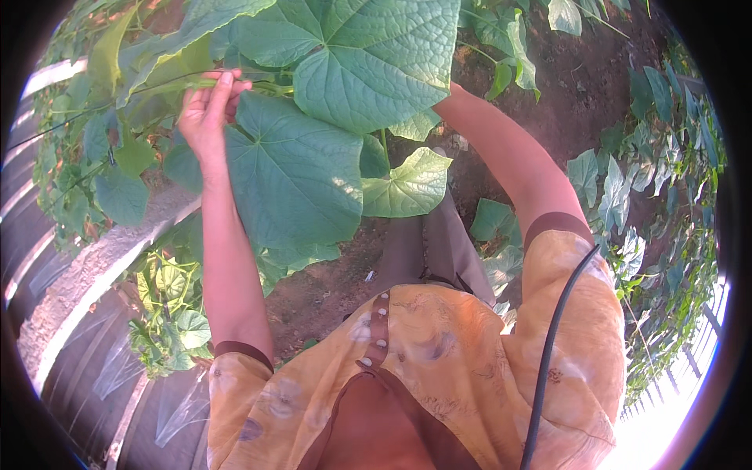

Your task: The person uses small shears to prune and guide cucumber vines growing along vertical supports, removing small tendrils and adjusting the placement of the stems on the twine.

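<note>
My left hand is raised at the upper left, its thumb and fingers closed on a green vine stem beside a thin dark string. Just right of it spread large lobed leaves, apparently cucumber: a broad upper leaf and a darker lower leaf. A smaller pale leaf hangs below them. My right forearm reaches up from the right and passes behind the upper leaf, which hides my right hand; what it touches does not show.
Brown soil lies below the leaves and around my legs. A pale ledge curves along the left, with plastic sheeting beneath it. Another small vine grows at the lower left. A dense row of leafy plants stands on the right. A black cable crosses my sleeve.
</note>
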The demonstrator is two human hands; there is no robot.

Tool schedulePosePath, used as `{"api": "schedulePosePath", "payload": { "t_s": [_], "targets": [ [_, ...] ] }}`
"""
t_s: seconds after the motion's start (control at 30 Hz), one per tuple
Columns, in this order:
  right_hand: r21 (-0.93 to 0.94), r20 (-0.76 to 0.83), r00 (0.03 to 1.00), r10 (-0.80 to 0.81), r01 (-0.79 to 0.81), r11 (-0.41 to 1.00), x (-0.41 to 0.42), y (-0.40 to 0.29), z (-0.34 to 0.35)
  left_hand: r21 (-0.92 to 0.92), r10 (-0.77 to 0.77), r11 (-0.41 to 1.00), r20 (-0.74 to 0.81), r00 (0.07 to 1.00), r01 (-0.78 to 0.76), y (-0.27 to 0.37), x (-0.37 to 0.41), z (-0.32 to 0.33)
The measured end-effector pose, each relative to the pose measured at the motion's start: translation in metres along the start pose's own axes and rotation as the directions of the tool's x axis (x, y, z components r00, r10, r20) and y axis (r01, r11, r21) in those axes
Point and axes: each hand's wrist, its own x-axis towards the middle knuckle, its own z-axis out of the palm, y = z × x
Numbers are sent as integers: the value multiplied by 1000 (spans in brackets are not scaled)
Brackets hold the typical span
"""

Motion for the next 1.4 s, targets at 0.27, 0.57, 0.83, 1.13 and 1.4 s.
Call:
{"api": "schedulePosePath", "payload": {
  "t_s": [0.27,0.57,0.83,1.13,1.4],
  "targets": [
    [-146,22,999,-44,47,988,-10,11,-12,-83,-39,996,-86,996,32,-14,20,10],
    [456,-449,874,187,44,889,-84,-80,-204,-256,-87,962,56,995,98,-6,14,50],
    [274,-578,816,0,194,942,-45,-56,-254,-269,-138,949,119,983,166,-1,4,81],
    [155,-333,938,-100,159,975,-21,-63,-222,-365,-119,910,226,967,197,4,-8,89],
    [72,-267,954,-133,157,985,-3,-66,-219,-377,-117,903,243,963,205,2,-13,89]
  ]
}}
